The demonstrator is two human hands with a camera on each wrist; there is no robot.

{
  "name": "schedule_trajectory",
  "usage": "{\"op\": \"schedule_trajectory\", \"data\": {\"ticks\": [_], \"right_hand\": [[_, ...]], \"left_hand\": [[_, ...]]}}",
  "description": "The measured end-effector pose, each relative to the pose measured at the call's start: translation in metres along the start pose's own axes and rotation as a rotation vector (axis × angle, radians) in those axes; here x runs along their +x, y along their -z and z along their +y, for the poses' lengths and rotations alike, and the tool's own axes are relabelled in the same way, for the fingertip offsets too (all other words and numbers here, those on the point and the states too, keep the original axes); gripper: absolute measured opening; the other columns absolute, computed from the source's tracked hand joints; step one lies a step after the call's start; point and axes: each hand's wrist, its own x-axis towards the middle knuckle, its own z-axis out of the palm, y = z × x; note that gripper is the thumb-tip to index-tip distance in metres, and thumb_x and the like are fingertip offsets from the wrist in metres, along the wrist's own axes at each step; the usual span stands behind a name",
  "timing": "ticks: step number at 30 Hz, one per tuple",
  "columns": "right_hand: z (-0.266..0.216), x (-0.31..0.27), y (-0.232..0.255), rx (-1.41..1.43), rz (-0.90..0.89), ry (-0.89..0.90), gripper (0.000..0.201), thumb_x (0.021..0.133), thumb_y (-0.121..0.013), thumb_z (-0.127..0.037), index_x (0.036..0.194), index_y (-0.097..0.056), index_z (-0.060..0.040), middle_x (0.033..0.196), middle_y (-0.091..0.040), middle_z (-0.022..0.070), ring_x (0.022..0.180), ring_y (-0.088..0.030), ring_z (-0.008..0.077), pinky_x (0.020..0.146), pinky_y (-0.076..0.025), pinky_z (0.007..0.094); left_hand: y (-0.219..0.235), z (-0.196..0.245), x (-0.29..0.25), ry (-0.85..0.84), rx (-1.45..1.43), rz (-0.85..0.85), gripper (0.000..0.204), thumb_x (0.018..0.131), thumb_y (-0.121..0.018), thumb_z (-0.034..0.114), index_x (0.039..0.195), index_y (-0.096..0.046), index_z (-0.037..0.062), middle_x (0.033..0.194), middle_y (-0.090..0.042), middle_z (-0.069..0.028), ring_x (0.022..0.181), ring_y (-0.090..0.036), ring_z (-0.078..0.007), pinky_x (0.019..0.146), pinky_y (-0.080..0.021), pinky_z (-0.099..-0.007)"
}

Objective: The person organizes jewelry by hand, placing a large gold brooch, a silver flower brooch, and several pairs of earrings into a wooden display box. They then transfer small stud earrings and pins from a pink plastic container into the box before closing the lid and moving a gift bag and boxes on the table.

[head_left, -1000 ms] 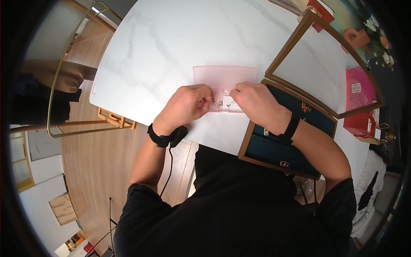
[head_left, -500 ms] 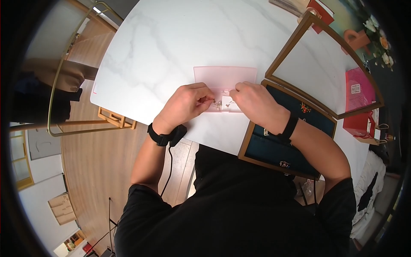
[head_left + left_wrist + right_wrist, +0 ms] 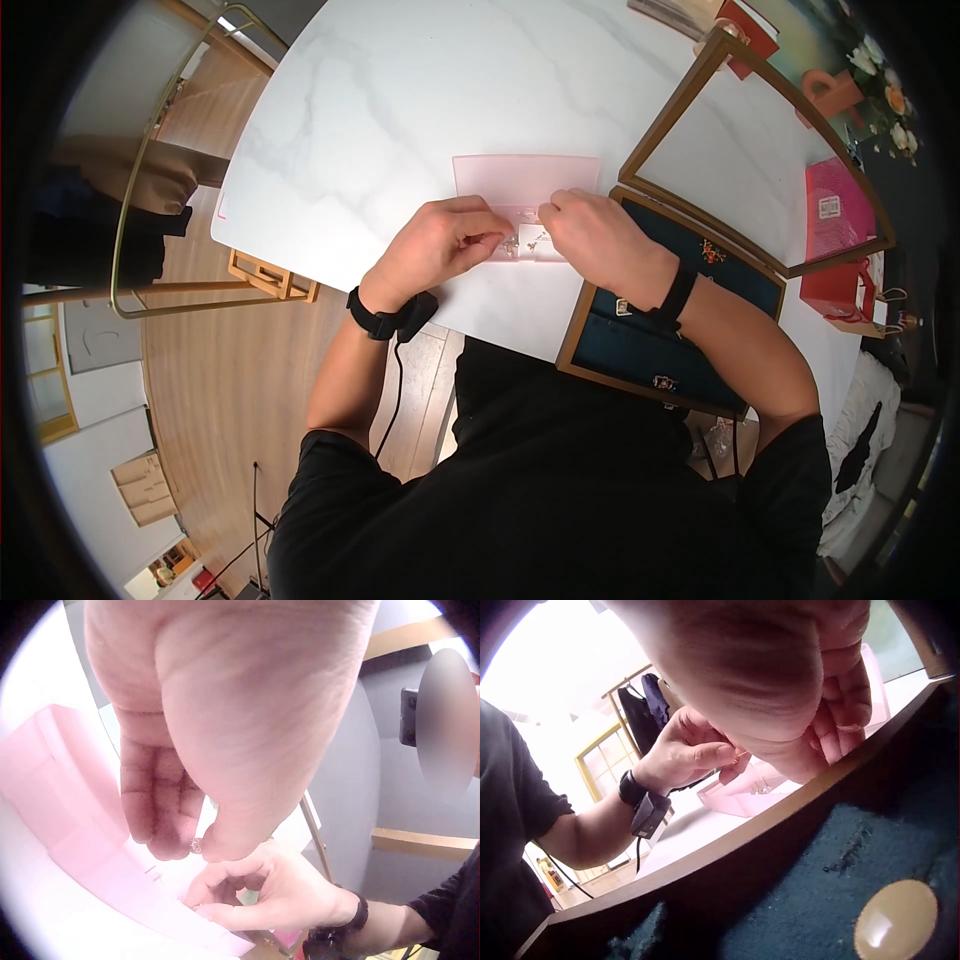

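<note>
In the head view my left hand [image 3: 440, 245] is over the left part of an open pink jewellery box [image 3: 525, 178]. Its thumb and fingertips pinch a small sparkling piece of jewellery [image 3: 196, 845], mostly covered by the fingers. My right hand [image 3: 605, 235] bends over the box's right part, thumb and forefinger close together. A tiny gold-coloured glint shows by those fingertips in the left wrist view; I cannot tell whether they pinch it. Between the hands, a white card [image 3: 540, 240] with a small ornament lies in the box, next to other small shiny pieces [image 3: 511, 243].
A wooden jewellery case [image 3: 575, 345] with dark teal lining stands under my right forearm, its framed lid [image 3: 655, 125] raised. It holds a colourful brooch [image 3: 711, 250] and several small pieces. At the right are a pink mesh packet [image 3: 838, 205] and a red bag [image 3: 838, 290].
My left hand has moved slightly right, closer to the white card, and the small dangling piece at its fingertips is now mostly hidden. The right hand has stayed nearly still.
</note>
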Motion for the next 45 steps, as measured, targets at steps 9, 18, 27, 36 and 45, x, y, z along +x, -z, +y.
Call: {"op": "schedule_trajectory", "data": {"ticks": [9, 18, 27, 36, 45], "right_hand": [[0.002, -0.002, 0.018, 0.237, 0.038, -0.104, 0.006, 0.089, -0.067, -0.002, 0.089, -0.072, 0.0011, 0.087, -0.071, 0.02, 0.09, -0.076, 0.0381, 0.081, -0.063, 0.0482], [0.005, -0.003, 0.014, 0.402, 0.035, -0.163, 0.007, 0.091, -0.067, -0.002, 0.092, -0.072, 0.0017, 0.088, -0.072, 0.021, 0.087, -0.072, 0.0419, 0.079, -0.058, 0.0502], [-0.001, -0.008, 0.023, 0.473, 0.001, -0.187, 0.01, 0.096, -0.068, -0.003, 0.091, -0.072, 0.004, 0.085, -0.07, 0.0231, 0.085, -0.071, 0.0432, 0.077, -0.057, 0.0488], [-0.021, -0.122, 0.078, 0.553, 0.299, -0.212, 0.011, 0.102, -0.077, -0.01, 0.11, -0.076, -0.001, 0.098, -0.076, 0.0155, 0.091, -0.075, 0.0375, 0.079, -0.06, 0.0437], [-0.054, -0.237, 0.052, 0.544, 0.291, -0.473, 0.015, 0.103, -0.076, -0.011, 0.115, -0.075, -0.0024, 0.101, -0.077, 0.0154, 0.094, -0.076, 0.038, 0.08, -0.061, 0.0453]], "left_hand": [[-0.003, 0.004, 0.004, 0.008, 0.031, -0.015, 0.012, 0.097, -0.079, 0.0, 0.108, -0.081, 0.0008, 0.097, -0.076, -0.0102, 0.074, -0.068, -0.0239, 0.067, -0.056, -0.0342], [-0.006, 0.003, 0.009, 0.093, 0.022, -0.049, 0.014, 0.094, -0.084, 0.003, 0.108, -0.08, -0.0016, 0.096, -0.077, -0.0125, 0.077, -0.072, -0.0289, 0.073, -0.059, -0.0371], [-0.006, 0.009, 0.011, 0.086, 0.028, -0.035, 0.014, 0.094, -0.083, -0.001, 0.108, -0.081, -0.0015, 0.1, -0.079, -0.0114, 0.08, -0.074, -0.0262, 0.072, -0.059, -0.0353], [-0.032, 0.081, 0.019, -0.163, 0.083, -0.099, 0.016, 0.095, -0.077, -0.003, 0.111, -0.078, -0.0013, 0.108, -0.077, -0.0161, 0.091, -0.075, -0.039, 0.078, -0.061, -0.044], [-0.125, 0.133, 0.037, -0.383, 0.097, -0.43, 0.021, 0.089, -0.075, 0.0, 0.11, -0.075, -0.0012, 0.108, -0.076, -0.0136, 0.097, -0.076, -0.0362, 0.084, -0.063, -0.0441]]}}
